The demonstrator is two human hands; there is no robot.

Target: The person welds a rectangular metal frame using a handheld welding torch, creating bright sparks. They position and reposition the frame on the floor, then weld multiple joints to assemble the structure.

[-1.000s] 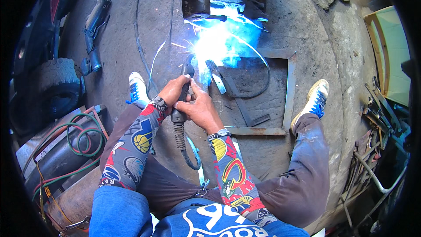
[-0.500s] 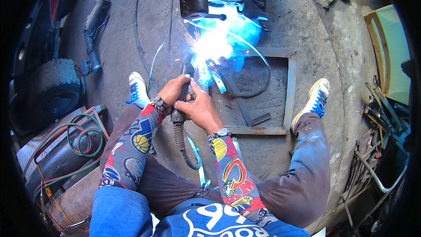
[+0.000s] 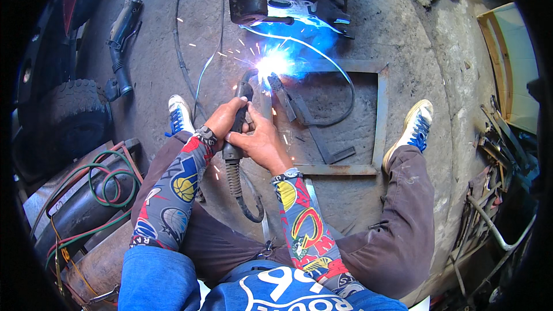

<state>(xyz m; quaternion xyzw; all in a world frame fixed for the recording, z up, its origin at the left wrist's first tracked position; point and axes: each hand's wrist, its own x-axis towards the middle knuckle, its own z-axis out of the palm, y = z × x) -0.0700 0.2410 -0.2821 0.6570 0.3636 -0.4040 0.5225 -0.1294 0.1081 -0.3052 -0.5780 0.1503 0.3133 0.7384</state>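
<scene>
Both my hands grip a black welding torch [image 3: 231,151], its coiled strain relief and cable hanging toward me. My left hand [image 3: 226,118] wraps the handle from the left, and my right hand [image 3: 264,141] closes on it from the right. At the torch tip burns a bright blue-white arc with flying sparks, at the corner of a rectangular steel frame [image 3: 381,118] on the floor. The glare hides the joint itself. A clamp [image 3: 282,98] with a cable sits just right of the arc. An angle square [image 3: 329,152] lies inside the frame.
A dark metal fixture [image 3: 247,0] overhangs beyond the arc. Left are a black pipe-shaped part [image 3: 119,46], a knobby tire [image 3: 75,115], and gas cylinders with coiled hoses [image 3: 112,178]. Scrap metal [image 3: 495,161] and a framed panel [image 3: 510,66] line the right. Cables [image 3: 180,40] cross the floor.
The arc's glare has shrunk and its blue light on my trouser leg has faded. Sparks now spread wider. Both hands keep nearly the same place on the torch.
</scene>
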